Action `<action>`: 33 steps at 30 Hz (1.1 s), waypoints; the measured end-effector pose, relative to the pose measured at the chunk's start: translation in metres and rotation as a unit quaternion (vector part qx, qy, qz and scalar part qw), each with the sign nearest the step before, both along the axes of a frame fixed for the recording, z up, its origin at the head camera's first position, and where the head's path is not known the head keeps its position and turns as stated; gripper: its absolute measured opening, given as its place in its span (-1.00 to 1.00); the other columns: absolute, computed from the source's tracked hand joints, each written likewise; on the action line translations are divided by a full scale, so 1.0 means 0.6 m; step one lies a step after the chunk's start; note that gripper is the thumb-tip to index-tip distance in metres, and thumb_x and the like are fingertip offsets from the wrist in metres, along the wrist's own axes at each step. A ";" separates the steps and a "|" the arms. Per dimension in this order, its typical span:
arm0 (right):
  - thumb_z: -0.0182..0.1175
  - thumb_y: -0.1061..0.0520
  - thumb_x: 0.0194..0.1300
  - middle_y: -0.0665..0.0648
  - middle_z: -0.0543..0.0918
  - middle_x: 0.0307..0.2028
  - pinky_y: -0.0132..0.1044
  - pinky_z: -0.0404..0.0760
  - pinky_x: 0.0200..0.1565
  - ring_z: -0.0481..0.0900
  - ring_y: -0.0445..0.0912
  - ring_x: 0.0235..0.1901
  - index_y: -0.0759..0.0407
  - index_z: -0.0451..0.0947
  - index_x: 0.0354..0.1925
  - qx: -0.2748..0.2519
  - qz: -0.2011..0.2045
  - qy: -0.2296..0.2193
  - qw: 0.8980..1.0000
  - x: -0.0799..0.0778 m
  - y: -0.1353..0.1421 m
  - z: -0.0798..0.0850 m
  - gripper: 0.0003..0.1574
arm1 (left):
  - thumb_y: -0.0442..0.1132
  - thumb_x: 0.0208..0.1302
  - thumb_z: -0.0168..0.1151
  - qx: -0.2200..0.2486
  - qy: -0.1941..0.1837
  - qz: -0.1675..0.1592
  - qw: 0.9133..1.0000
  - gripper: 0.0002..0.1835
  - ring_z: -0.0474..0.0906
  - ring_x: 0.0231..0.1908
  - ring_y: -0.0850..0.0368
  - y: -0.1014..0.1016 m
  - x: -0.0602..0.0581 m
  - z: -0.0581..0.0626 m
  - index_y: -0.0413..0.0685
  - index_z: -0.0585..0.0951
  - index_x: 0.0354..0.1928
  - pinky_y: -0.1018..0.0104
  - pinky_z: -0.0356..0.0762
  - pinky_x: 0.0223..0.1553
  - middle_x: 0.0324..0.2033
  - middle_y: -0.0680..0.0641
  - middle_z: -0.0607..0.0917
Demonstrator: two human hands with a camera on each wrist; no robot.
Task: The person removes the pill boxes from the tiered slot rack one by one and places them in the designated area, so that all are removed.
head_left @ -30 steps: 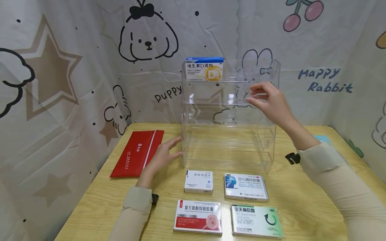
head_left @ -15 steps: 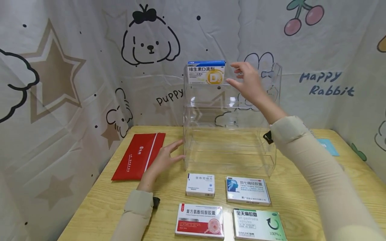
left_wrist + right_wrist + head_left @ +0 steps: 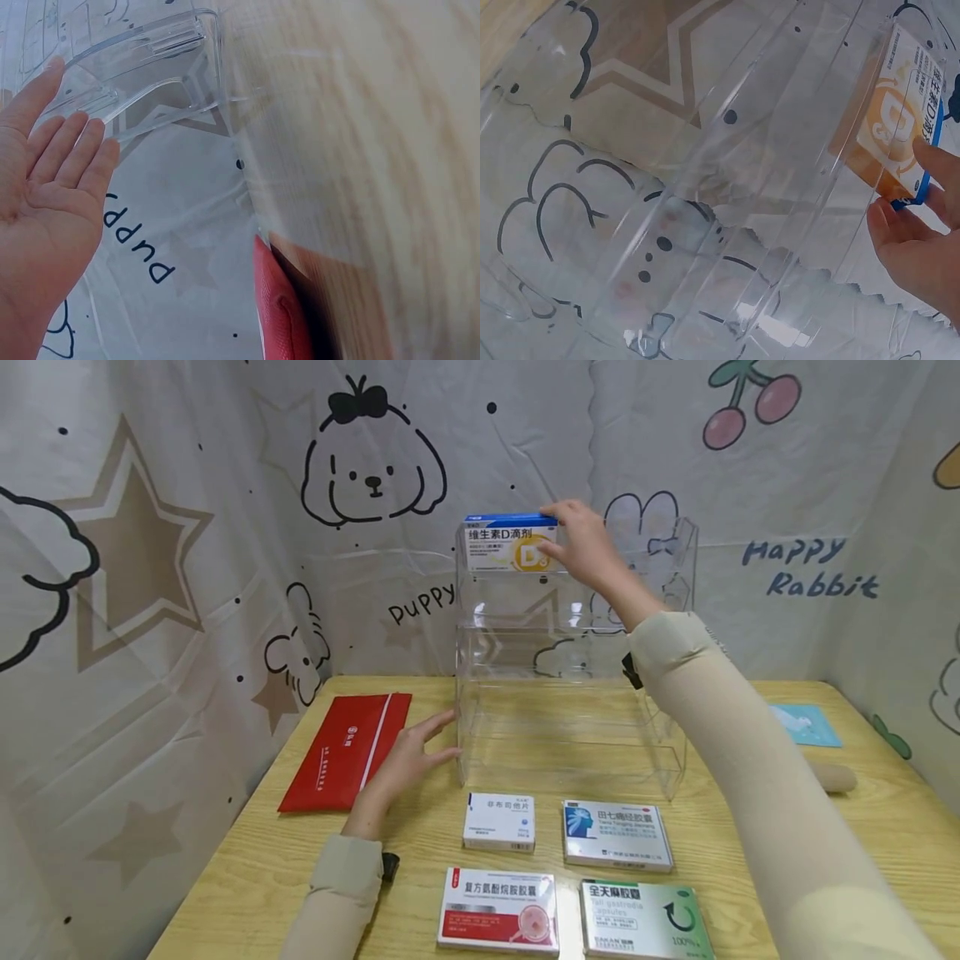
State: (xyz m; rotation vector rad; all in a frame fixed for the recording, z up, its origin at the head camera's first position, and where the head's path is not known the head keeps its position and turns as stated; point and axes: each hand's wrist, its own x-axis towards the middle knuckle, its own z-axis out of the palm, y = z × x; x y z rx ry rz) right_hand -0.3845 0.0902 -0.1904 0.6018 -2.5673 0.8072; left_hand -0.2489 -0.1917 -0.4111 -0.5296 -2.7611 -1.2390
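Note:
A clear acrylic display rack [image 3: 570, 627] with stepped shelves stands on the table. On the left end of its top shelf is a white, blue and yellow vitamin D drops box [image 3: 495, 545], upright. My right hand [image 3: 587, 545] pinches this box by its right end; in the right wrist view the thumb lies on the printed front and other fingers [image 3: 886, 223] are at the box's end. Low on the rack's left side, my left hand [image 3: 405, 762] has its fingertips right at the panel, fingers extended. The left wrist view shows that palm [image 3: 56, 210] with nothing in it.
In front of the rack lie a small white medicine box [image 3: 498, 821], a blue-and-white one [image 3: 617, 835], a red-and-white one [image 3: 498, 911] and a green-and-white one [image 3: 647, 920]. A red pouch [image 3: 341, 752] lies left, a light-blue packet [image 3: 808, 725] right. A printed curtain [image 3: 525, 435] hangs behind.
My right hand has moved left and up from the rack's right part to the vitamin D drops box and taken hold of its right end. The left hand stays at the rack's side.

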 end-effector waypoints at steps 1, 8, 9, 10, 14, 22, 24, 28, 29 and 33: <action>0.20 0.11 0.38 0.27 0.28 0.41 -0.02 0.36 0.41 0.33 0.16 0.36 0.18 0.24 0.42 0.004 0.002 -0.004 1.000 -0.001 -0.002 0.001 -0.28 | -0.21 0.21 0.37 -0.001 0.000 0.000 1.000 -0.27 0.38 0.36 -0.19 0.000 0.000 0.000 -0.07 0.34 0.42 -0.07 0.40 0.34 0.37 -0.17 0.43; 0.18 0.22 0.37 0.32 0.33 0.32 -0.03 0.44 0.35 0.39 0.18 0.29 0.24 0.32 0.33 -0.015 0.011 0.003 1.000 -0.002 -0.007 -0.001 -0.40 | -0.18 0.23 0.36 -0.003 -0.005 -0.001 1.000 -0.27 0.37 0.37 -0.18 0.000 0.001 -0.002 -0.09 0.34 0.42 -0.07 0.39 0.35 0.37 -0.17 0.43; 0.18 0.23 0.37 0.33 0.34 0.30 -0.03 0.45 0.35 0.40 0.18 0.28 0.25 0.34 0.31 -0.020 0.012 0.007 1.000 -0.002 -0.007 -0.002 -0.43 | -0.19 0.22 0.36 -0.004 -0.004 -0.001 1.000 -0.27 0.37 0.36 -0.19 -0.001 0.001 -0.002 -0.09 0.34 0.42 -0.07 0.39 0.35 0.37 -0.18 0.43; 0.17 0.25 0.37 0.34 0.35 0.27 -0.03 0.46 0.34 0.40 0.19 0.27 0.26 0.36 0.29 -0.027 0.013 0.012 0.999 -0.003 -0.008 -0.003 -0.45 | -0.19 0.22 0.36 -0.003 -0.005 -0.001 1.000 -0.27 0.37 0.36 -0.19 -0.001 0.001 -0.002 -0.09 0.34 0.42 -0.07 0.39 0.35 0.37 -0.18 0.43; 0.16 0.29 0.36 0.35 0.38 0.22 -0.03 0.48 0.32 0.42 0.20 0.25 0.28 0.39 0.24 -0.042 0.010 0.027 0.999 -0.004 -0.008 -0.006 -0.51 | -0.20 0.22 0.37 -0.003 -0.006 -0.001 1.000 -0.27 0.38 0.36 -0.19 0.000 0.000 -0.003 -0.08 0.34 0.42 -0.07 0.39 0.35 0.38 -0.17 0.42; 0.17 0.32 0.34 0.35 0.41 0.16 -0.08 0.51 0.29 0.45 0.18 0.20 0.30 0.42 0.19 -0.059 0.008 0.040 0.997 -0.008 -0.010 -0.007 -0.54 | -0.21 0.22 0.36 0.001 -0.008 0.000 1.000 -0.28 0.38 0.36 -0.19 -0.001 -0.001 -0.003 -0.07 0.34 0.42 -0.07 0.38 0.36 0.38 -0.16 0.43; 0.17 0.34 0.33 0.35 0.41 0.14 -0.08 0.52 0.28 0.46 0.18 0.18 0.32 0.43 0.17 -0.066 0.007 0.047 0.997 -0.009 -0.009 -0.008 -0.55 | -0.21 0.23 0.36 0.002 -0.008 -0.001 1.000 -0.28 0.37 0.36 -0.19 -0.001 -0.001 -0.003 -0.07 0.34 0.42 -0.07 0.38 0.36 0.38 -0.16 0.42; 0.17 0.38 0.30 0.38 0.43 0.07 -0.09 0.56 0.25 0.50 0.19 0.11 0.38 0.45 0.12 -0.087 0.011 0.070 0.994 -0.011 -0.008 -0.005 -0.59 | -0.24 0.22 0.36 0.003 -0.007 -0.002 1.000 -0.28 0.37 0.37 -0.19 -0.001 -0.002 -0.002 -0.07 0.33 0.42 -0.06 0.38 0.36 0.38 -0.16 0.42; 0.17 0.38 0.30 0.38 0.44 0.06 -0.10 0.57 0.25 0.50 0.18 0.10 0.39 0.45 0.12 -0.089 0.013 0.074 0.993 -0.011 -0.007 -0.004 -0.59 | -0.25 0.23 0.36 0.003 -0.007 -0.002 1.000 -0.28 0.37 0.37 -0.19 -0.001 -0.002 -0.002 -0.07 0.33 0.42 -0.06 0.38 0.36 0.38 -0.16 0.42; 0.15 0.37 0.32 0.36 0.43 0.07 -0.14 0.58 0.24 0.50 0.13 0.11 0.38 0.44 0.13 -0.103 0.019 0.074 0.992 -0.009 -0.005 0.000 -0.60 | -0.26 0.23 0.35 0.003 -0.004 -0.004 1.000 -0.29 0.37 0.36 -0.21 -0.003 -0.002 -0.002 -0.08 0.33 0.42 -0.06 0.38 0.35 0.38 -0.17 0.42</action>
